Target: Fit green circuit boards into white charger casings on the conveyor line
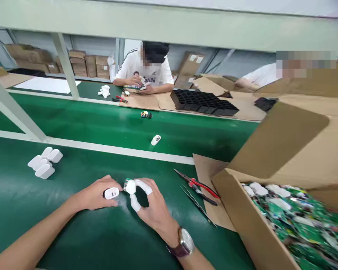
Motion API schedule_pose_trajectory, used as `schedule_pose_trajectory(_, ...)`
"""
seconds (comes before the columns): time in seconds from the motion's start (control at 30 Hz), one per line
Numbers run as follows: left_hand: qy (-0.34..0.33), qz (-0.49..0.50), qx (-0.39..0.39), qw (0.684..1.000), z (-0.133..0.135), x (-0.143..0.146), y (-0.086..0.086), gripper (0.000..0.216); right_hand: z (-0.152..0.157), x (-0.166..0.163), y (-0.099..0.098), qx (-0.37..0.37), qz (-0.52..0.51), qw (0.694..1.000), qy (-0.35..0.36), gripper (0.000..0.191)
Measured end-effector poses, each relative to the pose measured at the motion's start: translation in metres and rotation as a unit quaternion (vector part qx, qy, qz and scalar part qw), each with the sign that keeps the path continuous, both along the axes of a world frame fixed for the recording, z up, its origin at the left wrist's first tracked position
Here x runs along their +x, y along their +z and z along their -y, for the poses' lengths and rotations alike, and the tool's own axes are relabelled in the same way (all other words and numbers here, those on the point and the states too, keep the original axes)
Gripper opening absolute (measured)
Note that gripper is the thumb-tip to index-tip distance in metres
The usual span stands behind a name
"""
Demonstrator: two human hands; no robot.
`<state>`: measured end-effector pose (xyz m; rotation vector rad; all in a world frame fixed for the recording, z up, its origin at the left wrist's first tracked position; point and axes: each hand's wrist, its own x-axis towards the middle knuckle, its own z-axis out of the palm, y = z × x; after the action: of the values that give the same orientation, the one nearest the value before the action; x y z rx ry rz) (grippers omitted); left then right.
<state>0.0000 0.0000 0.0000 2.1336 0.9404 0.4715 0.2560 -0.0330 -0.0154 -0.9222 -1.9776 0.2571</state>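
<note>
My left hand [97, 194] is curled around a white charger housing [112, 193] whose end, with two port slots, faces up. Its index finger reaches towards a small circuit board [126, 184]; whether it touches is unclear. Between thumb and index finger, my right hand [150, 204] pinches this board, which has a white round piece [131, 186] on it. White covers sit on those two fingertips, and a watch [186, 242] is on the wrist. Several white housings [45, 171] stand grouped on the green bench to the left.
Red-and-black pliers [204, 187] and tweezers [198, 206] lie right of my hands, beside an open cardboard box [256, 221] of circuit boards. On the green belt [107, 127] are a white charger [156, 140] and a board [145, 114]. Two people sit opposite, near black trays [204, 103].
</note>
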Motion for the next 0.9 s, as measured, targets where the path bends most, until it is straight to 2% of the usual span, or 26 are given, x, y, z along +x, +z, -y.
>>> schedule_pose_trajectory(0.1,0.057,-0.006,0.126,0.99,0.005,0.01,-0.013,0.042,0.005,-0.004,0.003,-0.017,-0.005,0.999,0.028,0.049)
schedule_pose_trajectory(0.2,0.084,-0.01,0.254,0.963,0.008,0.018,-0.02,0.04,0.01,-0.007,0.004,-0.012,0.01,0.999,0.044,0.051)
schedule_pose_trajectory(0.3,0.097,-0.011,0.323,0.941,0.01,0.022,-0.021,0.032,0.012,-0.009,0.003,0.0,0.035,0.998,0.044,0.053)
schedule_pose_trajectory(0.47,0.095,-0.023,0.354,0.93,0.011,0.025,-0.021,0.028,0.013,-0.01,0.005,0.012,0.065,0.997,0.039,0.051)
schedule_pose_trajectory(0.9,0.076,-0.04,0.346,0.934,0.012,0.028,-0.024,0.03,0.014,-0.013,0.011,0.019,0.11,0.993,0.03,0.032)
